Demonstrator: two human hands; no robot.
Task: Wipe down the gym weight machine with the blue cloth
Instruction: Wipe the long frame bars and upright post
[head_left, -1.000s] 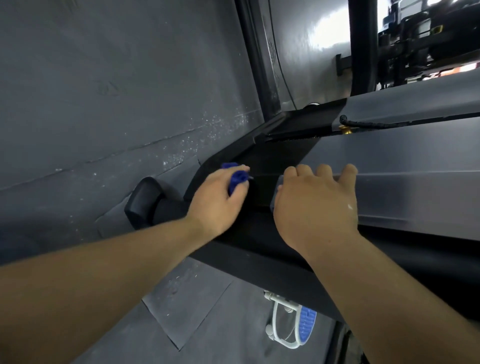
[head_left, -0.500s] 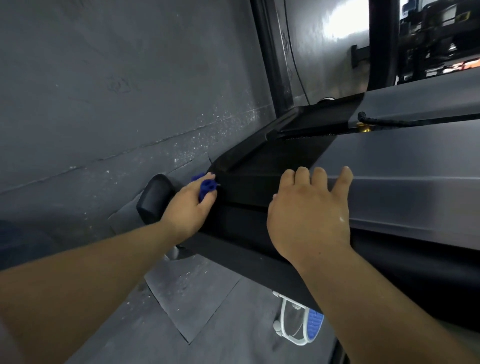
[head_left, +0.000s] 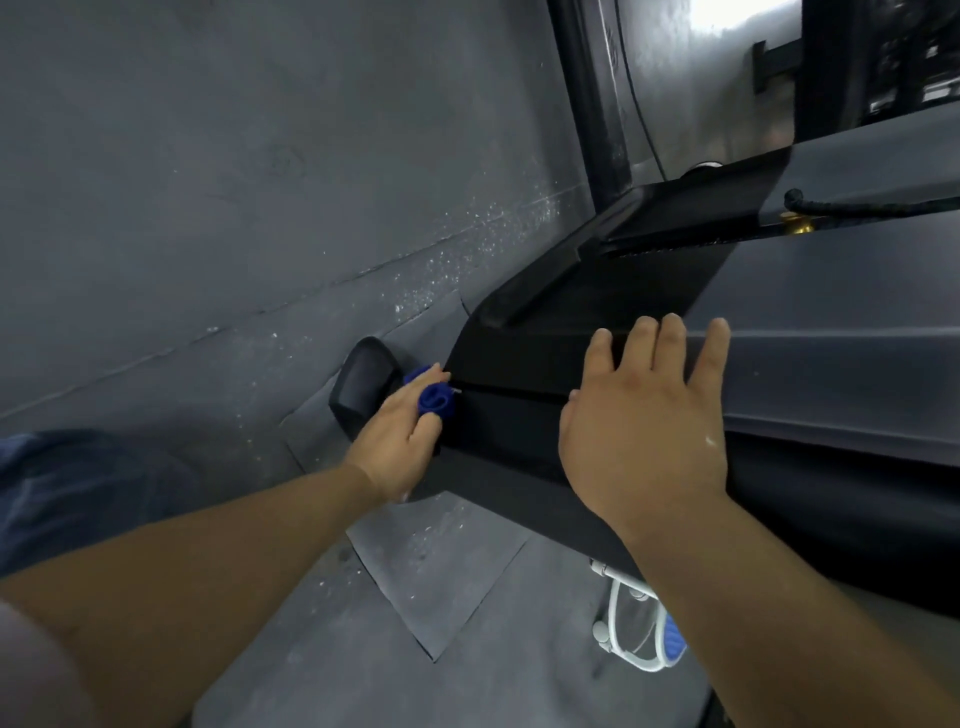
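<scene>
Edge wipe: our left hand (head_left: 400, 441) grips the bunched blue cloth (head_left: 435, 401) against the gym machine's black plastic cover (head_left: 519, 358); our right hand (head_left: 644, 431) rests flat, fingers straight. We judge firm, overlapping strokes along the seam (head_left: 509, 397) best.

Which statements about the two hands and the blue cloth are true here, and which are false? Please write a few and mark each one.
1. The left hand grips the blue cloth. True.
2. The right hand holds a second cloth. False: it rests open on the machine, holding nothing.
3. The blue cloth lies spread flat on top of the machine. False: it is bunched in the left hand at the machine's left end.
4. A brass knob shows on the machine. True.
</scene>
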